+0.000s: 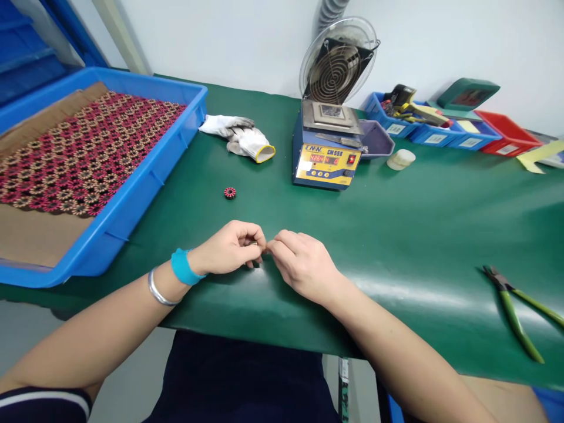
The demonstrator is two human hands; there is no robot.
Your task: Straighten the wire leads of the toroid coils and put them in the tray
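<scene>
My left hand [233, 247] is closed around a small part that its fingers mostly hide; a bit of it shows between thumb and index finger. Close against it on the right, my right hand [302, 261] has its fingers pinched together at the left hand's fingertips, where something thin and copper-coloured seems to show. What the right fingers grip is too small to make out. Both hands are just over the green mat [273, 311]. Beyond the left hand a small round red and black part [230, 192] lies on the mat.
A large blue tray [145, 194] with rows of red and tan ring parts fills the left. White gloves [242, 136], a yellow-fronted device [326, 164], a white round container [400, 159] and small bins [436, 136] stand behind. Green-handled pliers [511, 311] lie right.
</scene>
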